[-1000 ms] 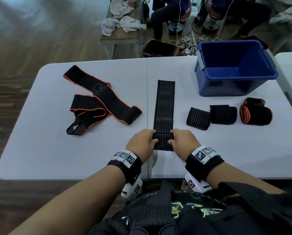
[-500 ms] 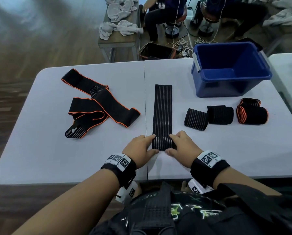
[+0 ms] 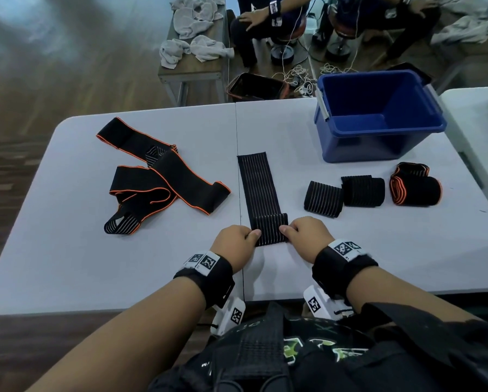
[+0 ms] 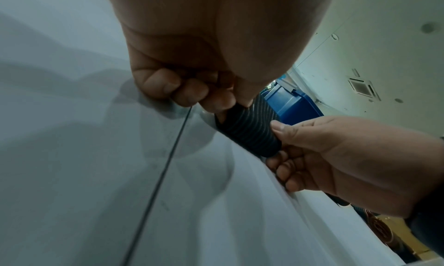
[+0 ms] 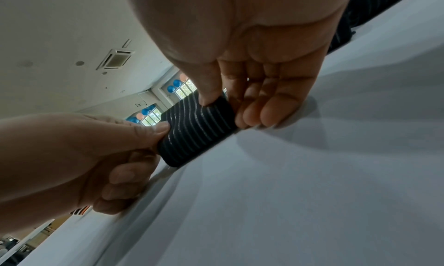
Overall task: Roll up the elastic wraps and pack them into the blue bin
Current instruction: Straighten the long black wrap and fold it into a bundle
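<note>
A black striped elastic wrap (image 3: 261, 185) lies flat along the middle of the white table (image 3: 67, 250), its near end wound into a small roll (image 3: 269, 230) (image 4: 250, 131) (image 5: 197, 129). My left hand (image 3: 235, 246) pinches the roll's left end, thumb on top. My right hand (image 3: 307, 236) grips its right end the same way. The blue bin (image 3: 378, 117) stands at the back right, with nothing visible inside. Three rolled wraps lie in front of it: a striped roll (image 3: 323, 199), a black roll (image 3: 363, 190), an orange-edged roll (image 3: 415, 189). Loose orange-edged wraps (image 3: 157, 182) lie tangled at left.
A second white table (image 3: 480, 131) adjoins on the right. Behind the table stand a wooden bench with grey towels (image 3: 194, 41), a dark tray (image 3: 257, 86) on the floor with cables, and seated people (image 3: 265, 21).
The roll has grown and travelled away from me along the strip, so the flat length is shorter. Both hands moved forward with it.
</note>
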`<state>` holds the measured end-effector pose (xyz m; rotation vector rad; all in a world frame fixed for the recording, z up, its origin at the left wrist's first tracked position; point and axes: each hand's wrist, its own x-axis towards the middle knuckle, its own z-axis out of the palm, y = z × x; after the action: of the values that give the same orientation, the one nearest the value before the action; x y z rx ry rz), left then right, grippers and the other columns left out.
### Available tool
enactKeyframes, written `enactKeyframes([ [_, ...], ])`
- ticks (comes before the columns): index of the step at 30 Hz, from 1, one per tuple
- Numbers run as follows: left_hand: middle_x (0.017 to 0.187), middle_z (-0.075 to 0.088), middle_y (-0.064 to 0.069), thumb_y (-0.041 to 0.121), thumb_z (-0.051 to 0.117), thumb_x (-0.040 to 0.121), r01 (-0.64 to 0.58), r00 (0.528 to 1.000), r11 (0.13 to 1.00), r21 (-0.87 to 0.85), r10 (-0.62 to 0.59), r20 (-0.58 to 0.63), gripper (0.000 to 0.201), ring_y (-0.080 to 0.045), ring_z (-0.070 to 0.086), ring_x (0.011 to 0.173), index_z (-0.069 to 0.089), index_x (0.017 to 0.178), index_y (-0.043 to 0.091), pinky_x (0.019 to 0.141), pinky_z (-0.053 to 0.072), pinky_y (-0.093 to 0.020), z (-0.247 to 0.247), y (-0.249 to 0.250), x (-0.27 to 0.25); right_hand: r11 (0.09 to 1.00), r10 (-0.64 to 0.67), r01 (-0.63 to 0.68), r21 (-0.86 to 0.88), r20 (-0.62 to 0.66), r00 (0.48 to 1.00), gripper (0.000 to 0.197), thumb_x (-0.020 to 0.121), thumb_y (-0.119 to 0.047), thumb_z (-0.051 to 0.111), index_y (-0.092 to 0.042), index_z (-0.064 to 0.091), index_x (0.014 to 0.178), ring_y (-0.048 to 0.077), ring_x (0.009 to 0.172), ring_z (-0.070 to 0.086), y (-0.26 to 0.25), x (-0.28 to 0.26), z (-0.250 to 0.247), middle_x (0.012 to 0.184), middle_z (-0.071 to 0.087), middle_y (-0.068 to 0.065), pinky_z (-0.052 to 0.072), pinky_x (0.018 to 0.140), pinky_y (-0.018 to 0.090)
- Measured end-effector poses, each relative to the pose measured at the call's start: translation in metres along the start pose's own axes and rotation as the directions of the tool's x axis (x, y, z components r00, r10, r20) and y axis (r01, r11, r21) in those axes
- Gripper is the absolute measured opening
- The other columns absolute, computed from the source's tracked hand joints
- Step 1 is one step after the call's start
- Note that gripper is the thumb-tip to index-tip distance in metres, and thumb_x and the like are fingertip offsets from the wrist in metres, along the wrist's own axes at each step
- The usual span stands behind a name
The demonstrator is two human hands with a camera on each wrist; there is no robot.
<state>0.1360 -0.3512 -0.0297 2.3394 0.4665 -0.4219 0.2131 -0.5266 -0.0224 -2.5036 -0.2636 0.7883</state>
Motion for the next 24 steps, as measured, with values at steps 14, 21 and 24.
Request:
enactKeyframes([
  [14,0.096,0.059,0.01,0.034,0.07,0.088,-0.117,0.98,0.985,0.13,0.135,-0.148,0.029,-0.013,0.059,0.087,0.055,0.112,0.028,0.078,0.05,-0.032,-0.008,0.005,0.002,0.998,-0.051,0.047,-0.045,-0.084,0.995,0.029,0.094,-0.031,0.063,-0.017,0.042,0.109,0.02,0.079,0.058,-0.012,0.0,-0.002,0.083,0.056,0.002,0.048,0.069,0.036],
  [21,0.113,0.066,0.004,0.033,0.069,0.09,-0.159,0.976,0.977,0.14,0.177,-0.126,0.038,-0.017,0.06,0.107,0.062,0.126,0.024,0.094,0.048,-0.033,-0.009,0.002,0.005,0.988,-0.148,0.143,-0.052,-0.102,0.984,0.032,0.095,-0.028,0.06,-0.019,0.051,0.126,0.02,0.099,0.06,-0.007,0.003,0.003,0.098,0.066,0.001,0.051,0.088,0.039],
  [24,0.115,0.062,0.0,0.035,0.063,0.096,-0.189,0.974,0.963,0.193,0.208,-0.089,0.04,-0.02,0.058,0.108,0.061,0.133,0.022,0.093,0.048,-0.033,-0.009,0.001,0.006,0.979,-0.187,0.18,-0.094,-0.066,0.98,0.045,0.09,-0.042,0.064,-0.02,0.055,0.129,0.019,0.106,0.056,-0.004,0.006,0.004,0.109,0.06,0.0,0.049,0.093,0.036],
])
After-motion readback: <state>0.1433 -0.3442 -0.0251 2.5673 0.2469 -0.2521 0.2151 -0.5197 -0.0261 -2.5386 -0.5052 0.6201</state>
